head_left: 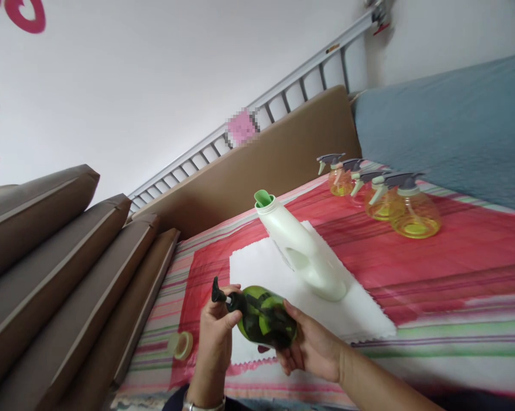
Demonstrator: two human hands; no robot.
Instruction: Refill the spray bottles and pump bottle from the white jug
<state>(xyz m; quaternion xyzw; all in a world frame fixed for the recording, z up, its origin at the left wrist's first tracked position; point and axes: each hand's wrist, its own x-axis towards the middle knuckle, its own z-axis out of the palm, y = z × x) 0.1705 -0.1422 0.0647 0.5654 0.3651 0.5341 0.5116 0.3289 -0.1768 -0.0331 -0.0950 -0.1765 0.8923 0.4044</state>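
Observation:
A dark green pump bottle (268, 317) is held tilted between my two hands, low in the head view. My left hand (218, 322) grips the black pump collar, with thumb and fingers on either side of it. Around the bottle's base wraps my right hand (302, 342). Just beyond stands a pale green jug (302, 245) with a hollow handle; its mouth is uncapped and shows a green spout. A white cloth (249, 274) with a zigzag edge lies beneath the jug.
Several spray bottles (415, 214) with grey trigger heads and yellow liquid stand at the right. A pale round cap (182, 345) lies at the left on the striped tablecloth (454, 285). Brown padded panels (69, 274) rise at the left, before a metal railing (283, 85).

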